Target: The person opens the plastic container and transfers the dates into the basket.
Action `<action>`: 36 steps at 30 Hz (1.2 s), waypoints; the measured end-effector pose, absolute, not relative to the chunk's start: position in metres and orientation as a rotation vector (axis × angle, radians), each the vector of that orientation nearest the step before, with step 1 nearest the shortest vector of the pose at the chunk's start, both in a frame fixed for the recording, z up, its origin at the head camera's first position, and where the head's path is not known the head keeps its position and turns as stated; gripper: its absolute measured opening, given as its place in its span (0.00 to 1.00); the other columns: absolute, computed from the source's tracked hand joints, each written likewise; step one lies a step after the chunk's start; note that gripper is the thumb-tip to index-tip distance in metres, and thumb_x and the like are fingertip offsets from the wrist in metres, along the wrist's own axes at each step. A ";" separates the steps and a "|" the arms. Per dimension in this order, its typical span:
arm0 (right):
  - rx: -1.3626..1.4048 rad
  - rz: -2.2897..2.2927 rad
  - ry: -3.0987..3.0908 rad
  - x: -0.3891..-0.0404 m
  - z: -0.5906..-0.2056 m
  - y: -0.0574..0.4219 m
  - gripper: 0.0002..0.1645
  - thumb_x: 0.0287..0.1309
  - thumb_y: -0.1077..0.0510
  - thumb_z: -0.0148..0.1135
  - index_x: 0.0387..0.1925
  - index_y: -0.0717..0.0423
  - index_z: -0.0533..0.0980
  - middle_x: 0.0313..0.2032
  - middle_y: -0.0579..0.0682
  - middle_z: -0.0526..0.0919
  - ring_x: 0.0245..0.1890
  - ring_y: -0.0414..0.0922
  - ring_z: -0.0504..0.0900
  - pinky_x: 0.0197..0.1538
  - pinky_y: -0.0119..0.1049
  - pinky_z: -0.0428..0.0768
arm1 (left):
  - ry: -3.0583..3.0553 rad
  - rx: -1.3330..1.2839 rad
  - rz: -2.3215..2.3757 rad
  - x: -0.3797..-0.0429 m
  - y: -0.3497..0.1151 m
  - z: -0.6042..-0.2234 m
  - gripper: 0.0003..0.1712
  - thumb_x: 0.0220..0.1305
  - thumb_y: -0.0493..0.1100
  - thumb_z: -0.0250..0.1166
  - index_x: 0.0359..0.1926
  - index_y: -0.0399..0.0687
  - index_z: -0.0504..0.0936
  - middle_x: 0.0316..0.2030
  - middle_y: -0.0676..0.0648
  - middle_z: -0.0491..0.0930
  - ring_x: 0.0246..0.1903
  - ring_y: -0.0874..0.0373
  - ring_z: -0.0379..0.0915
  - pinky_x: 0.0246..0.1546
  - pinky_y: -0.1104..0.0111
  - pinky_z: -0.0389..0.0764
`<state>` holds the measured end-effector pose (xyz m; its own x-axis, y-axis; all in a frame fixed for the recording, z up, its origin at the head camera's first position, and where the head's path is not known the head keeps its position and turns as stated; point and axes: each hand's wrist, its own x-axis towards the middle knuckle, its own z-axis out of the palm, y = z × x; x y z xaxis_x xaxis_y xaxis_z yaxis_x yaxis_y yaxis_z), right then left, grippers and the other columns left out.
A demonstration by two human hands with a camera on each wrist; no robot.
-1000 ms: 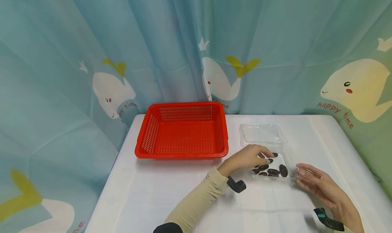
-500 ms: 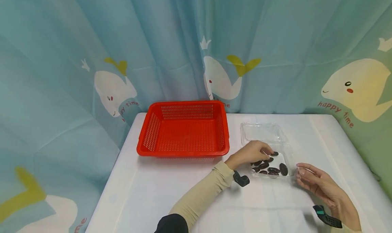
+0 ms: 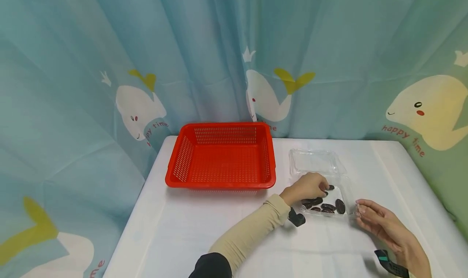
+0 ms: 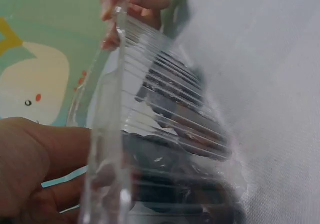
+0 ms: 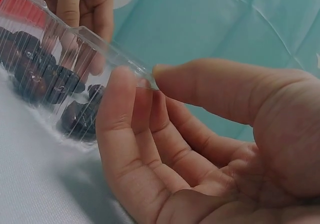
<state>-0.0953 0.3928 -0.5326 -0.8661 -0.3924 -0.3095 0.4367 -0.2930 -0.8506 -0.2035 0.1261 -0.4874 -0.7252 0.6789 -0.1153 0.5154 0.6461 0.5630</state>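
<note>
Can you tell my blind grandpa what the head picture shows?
A left hand reaches into an open clear plastic box of dark oval pieces; the right hand grips its edge. Left of it, a red basket sits on a white table before a whale-print curtain.

head view above, wrists close, box (image 4: 107, 119) shared

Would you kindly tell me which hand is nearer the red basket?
Left hand, over the clear container right of the red basket; the right hand holds the container's right corner.

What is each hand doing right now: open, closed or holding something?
Left hand: reaching into the clear container; grip cannot be told.
Right hand: holding the clear container's edge.
</note>
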 end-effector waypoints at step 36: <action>-0.058 -2.413 1.293 -0.089 -0.556 0.382 0.27 0.81 0.69 0.37 0.58 0.45 0.79 0.49 0.41 0.85 0.45 0.37 0.85 0.50 0.32 0.87 | 2.928 1.218 0.262 -0.177 0.149 -0.492 0.08 0.68 0.40 0.67 0.39 0.62 0.85 0.36 0.61 0.81 0.33 0.67 0.74 0.24 0.78 0.71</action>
<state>-0.0893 0.3822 -0.5557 -0.9189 -0.3649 -0.1496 0.3266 -0.4916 -0.8073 -0.1770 0.1487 -0.4916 -0.7062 0.7009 0.1004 0.7076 0.6935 0.1356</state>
